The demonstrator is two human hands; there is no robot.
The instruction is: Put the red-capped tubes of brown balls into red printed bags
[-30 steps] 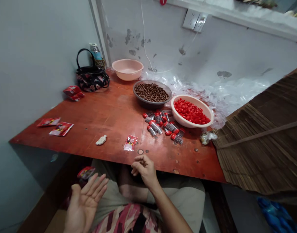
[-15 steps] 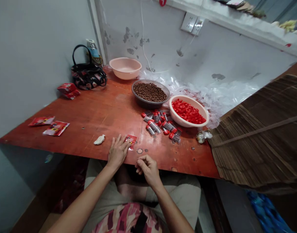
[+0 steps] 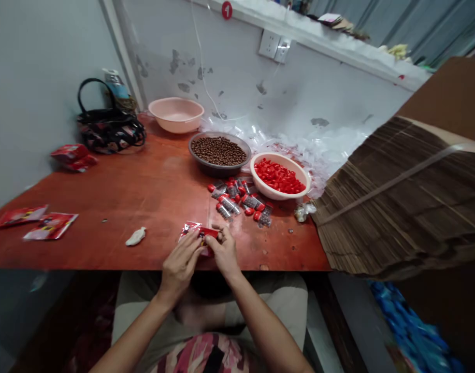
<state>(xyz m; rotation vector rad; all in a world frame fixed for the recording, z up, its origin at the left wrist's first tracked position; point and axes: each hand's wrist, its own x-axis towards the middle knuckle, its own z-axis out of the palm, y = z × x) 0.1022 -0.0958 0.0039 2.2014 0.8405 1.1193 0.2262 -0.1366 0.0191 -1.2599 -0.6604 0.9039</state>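
Observation:
A small red-and-white printed packet (image 3: 191, 226) is at the front of the table, partly hidden by my fingers. My left hand (image 3: 180, 265) is open, its fingers stretched out over the packet's left and middle part. At the packet's right end, my right hand (image 3: 224, 253) is closed, thumb and fingers pinching its edge. To the left of the hands lies a crumpled white scrap (image 3: 135, 237). Beyond them is a loose pile of small clear tubes (image 3: 230, 203) with red caps and dark balls inside.
A grey bowl (image 3: 243, 161) of brown balls and a pale bowl (image 3: 307, 187) of red caps stand behind the pile. Clear plastic tubes (image 3: 326, 150) heap along the wall. More red packets (image 3: 51, 226) and a handbag (image 3: 111, 132) lie left; stacked cardboard (image 3: 385, 202) stands right.
My right hand has moved up and left from the table's edge to grip the packet's right end. The left hand stays on the packet. The view has shifted right.

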